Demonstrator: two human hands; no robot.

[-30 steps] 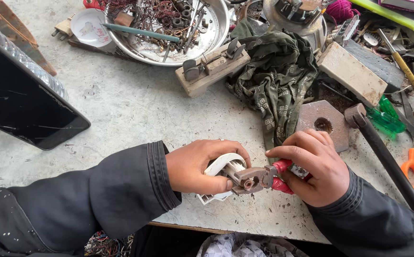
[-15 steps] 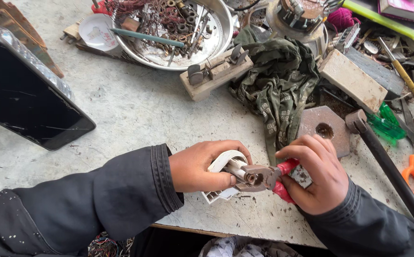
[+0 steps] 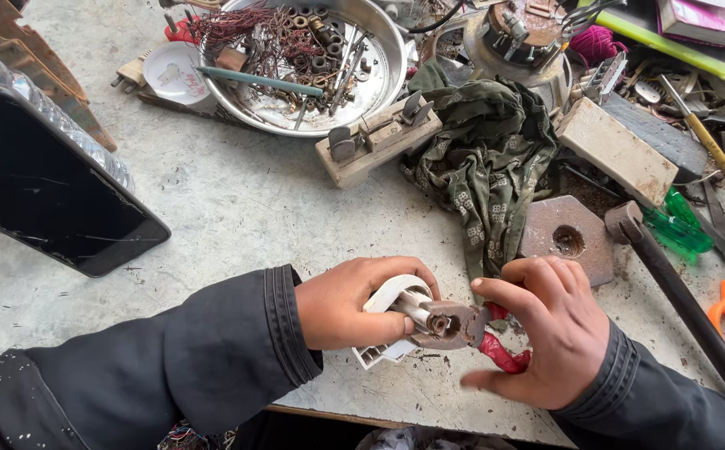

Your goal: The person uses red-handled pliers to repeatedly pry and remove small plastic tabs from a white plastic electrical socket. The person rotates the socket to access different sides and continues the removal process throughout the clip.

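While left hand (image 3: pixel 354 304) grips white part (image 3: pixel 392 321), right hand (image 3: pixel 546 337) clasps pliers (image 3: pixel 471 329); table edge (image 3: pixel 429 421) near.

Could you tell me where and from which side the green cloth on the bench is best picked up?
Pinch the green cloth at its bunched upper folds, coming straight down from above. That part is piled high and free, while its lower tail runs down close to the hands.
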